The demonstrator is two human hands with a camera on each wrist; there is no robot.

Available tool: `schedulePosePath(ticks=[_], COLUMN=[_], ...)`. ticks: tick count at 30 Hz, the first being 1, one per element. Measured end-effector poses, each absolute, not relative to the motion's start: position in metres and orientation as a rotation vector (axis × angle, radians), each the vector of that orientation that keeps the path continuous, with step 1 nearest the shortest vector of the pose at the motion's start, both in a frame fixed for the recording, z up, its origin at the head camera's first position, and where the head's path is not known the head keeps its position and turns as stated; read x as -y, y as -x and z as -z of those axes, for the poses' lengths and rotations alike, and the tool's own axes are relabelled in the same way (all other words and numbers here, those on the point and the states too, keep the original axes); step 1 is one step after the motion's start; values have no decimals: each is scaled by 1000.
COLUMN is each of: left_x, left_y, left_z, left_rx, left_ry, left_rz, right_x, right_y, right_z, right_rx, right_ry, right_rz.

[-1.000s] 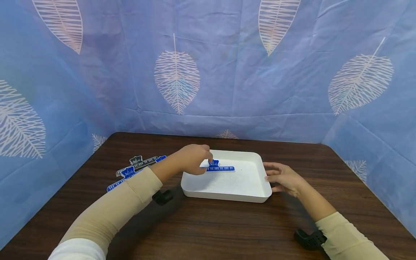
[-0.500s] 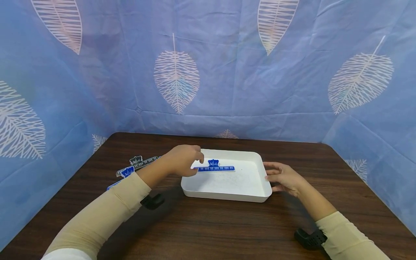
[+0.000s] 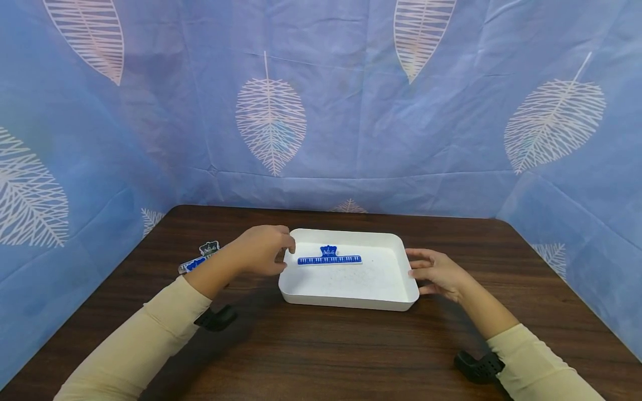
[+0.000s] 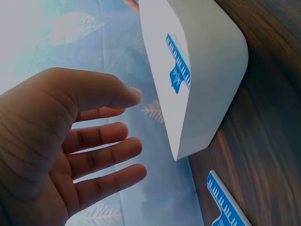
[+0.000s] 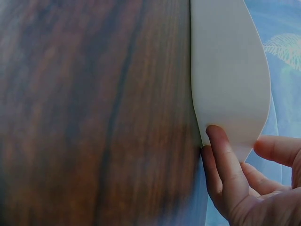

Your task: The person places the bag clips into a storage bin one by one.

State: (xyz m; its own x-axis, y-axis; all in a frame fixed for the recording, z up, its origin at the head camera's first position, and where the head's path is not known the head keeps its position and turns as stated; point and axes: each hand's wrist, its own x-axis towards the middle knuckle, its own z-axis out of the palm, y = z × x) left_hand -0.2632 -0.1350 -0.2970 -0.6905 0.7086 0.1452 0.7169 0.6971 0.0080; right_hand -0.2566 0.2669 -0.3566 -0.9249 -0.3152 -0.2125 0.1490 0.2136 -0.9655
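Observation:
A white rectangular tray (image 3: 346, 302) stands on the table. Inside it, towards the back, lies a blue clip (image 3: 329, 259) with a piano-key strip. My left hand (image 3: 261, 250) hovers by the tray's left rim, fingers loosely bent with nothing between them; the left wrist view shows the same hand (image 4: 70, 150) with a gap between thumb and fingers. At the right end, my right hand (image 3: 438, 275) rests its fingertips against the tray's outer wall. In the right wrist view its fingers (image 5: 225, 160) lie along that wall and the thumb is at the rim.
Left of the tray, a black clip (image 3: 209, 248) and a blue clip (image 3: 193, 264) lie on the dark wooden table (image 3: 351, 356), partly covered by my left arm. Another view of a blue clip (image 4: 228, 202) shows below the tray. A blue leaf-patterned cloth (image 3: 341, 139) hangs behind.
My left hand has drawn back leftwards from over the blue clip in the tray, leaving it lying there in full view. My right hand stays at the tray's right end.

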Motion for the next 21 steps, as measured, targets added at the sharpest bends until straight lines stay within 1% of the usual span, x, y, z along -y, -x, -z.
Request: schedulePosePath(ticks=[10,21], left_x=[167,188], left_y=[259,255], left_z=[299,300], left_rx=[2813,2879], left_ry=[1077,1007], left_rz=[225,294], right_x=[-267,-267], right_y=[257,256], right_z=[356,356], right_rx=[-2130,-2130], right_ry=[154,164], right_rz=[1755,1754])
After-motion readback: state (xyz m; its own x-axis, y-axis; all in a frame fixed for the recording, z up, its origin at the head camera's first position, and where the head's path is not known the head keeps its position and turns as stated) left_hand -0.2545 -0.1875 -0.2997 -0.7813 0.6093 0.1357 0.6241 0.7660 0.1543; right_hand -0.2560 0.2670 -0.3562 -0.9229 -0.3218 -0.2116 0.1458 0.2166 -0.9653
